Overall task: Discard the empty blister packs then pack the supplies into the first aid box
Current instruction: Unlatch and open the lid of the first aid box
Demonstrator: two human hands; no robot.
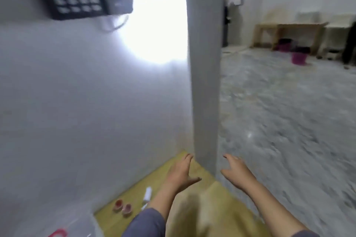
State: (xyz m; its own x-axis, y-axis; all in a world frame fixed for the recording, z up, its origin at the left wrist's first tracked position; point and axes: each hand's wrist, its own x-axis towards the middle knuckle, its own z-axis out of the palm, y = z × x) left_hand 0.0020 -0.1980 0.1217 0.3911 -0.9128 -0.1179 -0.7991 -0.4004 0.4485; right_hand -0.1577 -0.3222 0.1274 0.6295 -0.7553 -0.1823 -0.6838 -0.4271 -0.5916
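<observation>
Both hands, left hand (182,174) and right hand (236,169), hang spread and empty, lower centre; no step underway (judging). Next: reach supplies (123,207) and the clear bag (57,231), lower left.

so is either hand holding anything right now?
No. The left hand and right hand are both open with fingers spread and nothing in them, above the yellow table.
</observation>
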